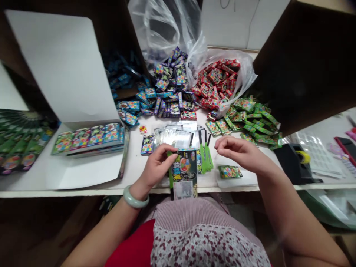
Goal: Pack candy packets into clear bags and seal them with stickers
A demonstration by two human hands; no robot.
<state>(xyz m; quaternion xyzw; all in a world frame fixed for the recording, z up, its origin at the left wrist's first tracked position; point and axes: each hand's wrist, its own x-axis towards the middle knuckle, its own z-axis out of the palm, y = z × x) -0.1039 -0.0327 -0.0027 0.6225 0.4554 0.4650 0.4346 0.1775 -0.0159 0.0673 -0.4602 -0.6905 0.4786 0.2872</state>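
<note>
My left hand, a pale green bangle at its wrist, pinches the upper left edge of a dark printed packet with green edging. That packet stands at the table's front edge, against my apron. My right hand hovers to the right with thumb and fingers pressed together; whatever is between them is too small to make out. Just below it lies a small green candy box. A stack of clear-windowed packets is spread behind the dark packet, with more green-edged packets beside it.
Piles of small boxes lie behind: blue, purple, red in a clear plastic bag, and green. An open white carton with rows of boxes stands left. A black tape dispenser stands right.
</note>
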